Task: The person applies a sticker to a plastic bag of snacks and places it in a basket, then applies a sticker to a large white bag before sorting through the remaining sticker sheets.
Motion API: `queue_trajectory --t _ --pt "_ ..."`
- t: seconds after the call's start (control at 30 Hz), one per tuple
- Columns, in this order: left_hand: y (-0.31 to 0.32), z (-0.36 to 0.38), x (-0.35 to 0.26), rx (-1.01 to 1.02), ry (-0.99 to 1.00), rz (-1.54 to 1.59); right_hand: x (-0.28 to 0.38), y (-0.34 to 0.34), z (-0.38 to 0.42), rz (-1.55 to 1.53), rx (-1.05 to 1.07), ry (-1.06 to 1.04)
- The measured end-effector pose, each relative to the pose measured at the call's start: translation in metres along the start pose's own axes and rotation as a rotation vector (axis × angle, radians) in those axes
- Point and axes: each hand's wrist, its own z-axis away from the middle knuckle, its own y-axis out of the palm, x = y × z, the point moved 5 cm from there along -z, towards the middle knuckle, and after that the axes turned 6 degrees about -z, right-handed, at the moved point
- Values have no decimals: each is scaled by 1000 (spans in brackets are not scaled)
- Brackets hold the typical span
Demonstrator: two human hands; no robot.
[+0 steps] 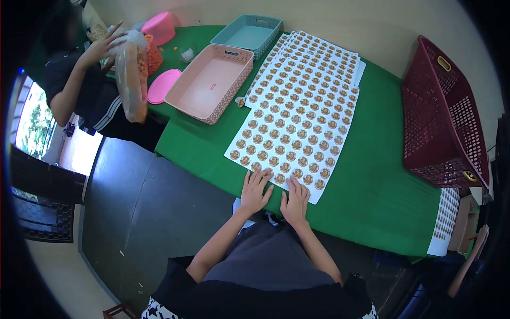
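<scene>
A large white sheet of round brown stickers (289, 133) lies on the green table, its near edge towards me. My left hand (256, 190) rests on that edge with fingers stretched out over the lowest row of stickers. Just to its right, my right hand (296, 201) lies on the same edge, fingers extended and thumb apart. Neither hand grips anything that I can see. Further back, more sticker sheets (324, 45) are stacked, partly under the front one. A small crumpled scrap (240, 101) sits at the sheet's left side.
A pink basket (204, 85) and a teal basket (249, 34) stand on the green tablecloth (372, 196). At the right is a tall maroon crate (441, 111); another sticker sheet (446, 220) hangs near that corner. At left, a person holds a plastic bag (131, 80) beside a pink lid (163, 86).
</scene>
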Motion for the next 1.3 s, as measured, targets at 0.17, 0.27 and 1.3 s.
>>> queue_trajectory --t 0.17,0.27,1.3 --pt "2 1 -1 1 -6 33 0 -2 0 45 -6 -16" --pt "8 -2 -11 9 -34 -1 -3 0 2 29 38 -34" --pt "11 0 -1 -104 -100 91 5 8 1 167 67 -4"
